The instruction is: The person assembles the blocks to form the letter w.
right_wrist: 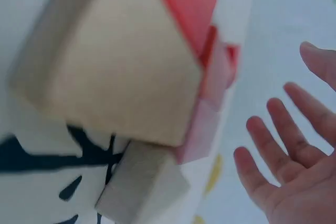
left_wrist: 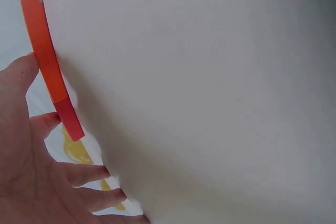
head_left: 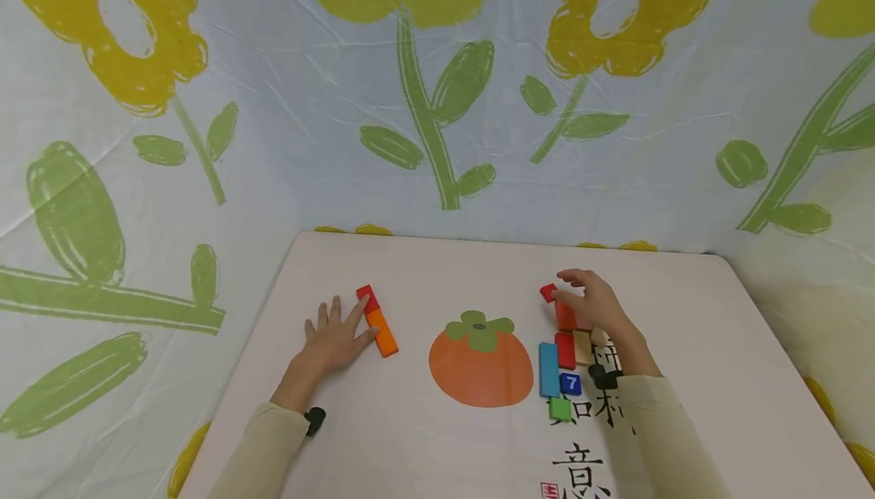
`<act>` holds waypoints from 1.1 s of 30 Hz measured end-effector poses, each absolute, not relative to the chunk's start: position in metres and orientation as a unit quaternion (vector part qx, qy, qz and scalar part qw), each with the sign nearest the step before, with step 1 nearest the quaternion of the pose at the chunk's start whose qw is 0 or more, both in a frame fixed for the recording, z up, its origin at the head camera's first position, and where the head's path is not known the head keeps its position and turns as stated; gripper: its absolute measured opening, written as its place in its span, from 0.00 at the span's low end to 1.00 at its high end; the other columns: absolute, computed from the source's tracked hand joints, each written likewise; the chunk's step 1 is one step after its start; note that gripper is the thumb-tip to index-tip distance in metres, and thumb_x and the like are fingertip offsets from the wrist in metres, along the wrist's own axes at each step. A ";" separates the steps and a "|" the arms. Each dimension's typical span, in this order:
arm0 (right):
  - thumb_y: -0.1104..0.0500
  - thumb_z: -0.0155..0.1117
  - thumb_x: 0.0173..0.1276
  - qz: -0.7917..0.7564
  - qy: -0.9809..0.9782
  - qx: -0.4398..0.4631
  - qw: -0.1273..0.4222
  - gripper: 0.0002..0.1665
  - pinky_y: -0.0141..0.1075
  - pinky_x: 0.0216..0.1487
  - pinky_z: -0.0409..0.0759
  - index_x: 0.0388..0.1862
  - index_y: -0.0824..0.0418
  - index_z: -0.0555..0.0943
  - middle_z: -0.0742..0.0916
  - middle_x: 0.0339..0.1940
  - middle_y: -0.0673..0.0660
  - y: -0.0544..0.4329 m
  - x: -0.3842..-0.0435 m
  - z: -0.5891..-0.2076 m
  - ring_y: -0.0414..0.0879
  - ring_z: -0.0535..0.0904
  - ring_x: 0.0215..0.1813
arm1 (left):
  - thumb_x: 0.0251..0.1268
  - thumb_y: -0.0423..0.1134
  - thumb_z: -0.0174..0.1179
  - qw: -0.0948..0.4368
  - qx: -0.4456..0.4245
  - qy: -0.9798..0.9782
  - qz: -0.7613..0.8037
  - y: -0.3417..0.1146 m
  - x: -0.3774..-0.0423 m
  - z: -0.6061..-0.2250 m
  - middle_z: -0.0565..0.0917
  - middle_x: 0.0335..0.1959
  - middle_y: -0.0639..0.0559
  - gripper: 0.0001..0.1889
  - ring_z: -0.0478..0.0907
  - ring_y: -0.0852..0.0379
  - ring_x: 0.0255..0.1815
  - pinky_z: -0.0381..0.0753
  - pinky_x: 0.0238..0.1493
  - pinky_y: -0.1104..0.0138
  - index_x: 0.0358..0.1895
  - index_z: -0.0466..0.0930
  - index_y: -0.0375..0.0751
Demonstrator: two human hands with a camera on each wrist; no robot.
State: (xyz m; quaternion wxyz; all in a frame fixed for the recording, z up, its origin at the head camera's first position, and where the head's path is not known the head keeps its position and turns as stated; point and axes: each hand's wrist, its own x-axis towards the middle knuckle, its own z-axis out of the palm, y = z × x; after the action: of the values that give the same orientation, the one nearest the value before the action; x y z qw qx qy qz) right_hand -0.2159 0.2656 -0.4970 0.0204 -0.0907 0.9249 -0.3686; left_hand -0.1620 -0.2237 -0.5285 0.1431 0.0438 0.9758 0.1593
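My left hand (head_left: 333, 343) lies spread on the table at the left. Its thumb touches the side of a long orange block (head_left: 383, 333), and its index finger touches a short red block (head_left: 368, 299) set end to end with it. At the right, my right hand (head_left: 598, 305) hovers with loosely bent fingers beside a small red block (head_left: 548, 292). Below it stand an orange-red block (head_left: 565, 317), a red block (head_left: 564, 351) and a natural wood block (head_left: 582, 348). The right wrist view shows that hand (right_wrist: 299, 177) holding nothing, apart from the wooden blocks (right_wrist: 115, 61).
A light blue block (head_left: 549, 370), a dark blue block marked 7 (head_left: 570, 384) and a green block (head_left: 560, 409) lie nearer me. The tabletop (head_left: 444, 453) bears a printed persimmon (head_left: 481, 368) and black characters. Flowered cloth (head_left: 307, 142) walls the back and sides.
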 end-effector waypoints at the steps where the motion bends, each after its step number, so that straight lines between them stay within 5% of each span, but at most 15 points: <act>1: 0.55 0.64 0.73 -0.368 0.925 -0.087 0.040 0.28 0.63 0.58 0.73 0.67 0.67 0.74 0.76 0.63 0.69 0.268 -0.220 -0.498 0.67 0.69 0.63 | 0.73 0.66 0.48 0.142 0.044 0.976 0.160 -0.224 -0.162 -0.529 0.44 0.77 0.23 0.41 0.38 0.20 0.74 0.38 0.64 0.25 0.81 0.52 0.47; 13: 0.61 0.62 0.72 -0.361 0.914 -0.088 0.159 0.24 0.60 0.59 0.74 0.65 0.65 0.76 0.76 0.63 0.71 0.277 -0.251 -0.506 0.68 0.70 0.62 | 0.73 0.66 0.47 0.143 0.044 0.976 0.160 -0.224 -0.163 -0.531 0.43 0.77 0.23 0.42 0.37 0.20 0.75 0.37 0.65 0.26 0.81 0.51 0.48; 33: 0.61 0.71 0.64 -0.307 0.938 -0.112 0.118 0.21 0.51 0.48 0.80 0.55 0.66 0.81 0.80 0.51 0.69 0.271 -0.260 -0.516 0.63 0.73 0.51 | 0.72 0.66 0.48 0.136 0.046 0.976 0.164 -0.224 -0.162 -0.530 0.45 0.77 0.23 0.41 0.39 0.20 0.74 0.38 0.64 0.25 0.80 0.53 0.47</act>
State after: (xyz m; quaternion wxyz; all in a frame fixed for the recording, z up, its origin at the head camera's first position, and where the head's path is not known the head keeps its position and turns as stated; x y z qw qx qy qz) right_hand -0.2596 0.2711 -0.5161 0.1184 -0.1122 0.9377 -0.3068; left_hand -0.1621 -0.2239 -0.5304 0.1355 0.0464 0.9760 0.1643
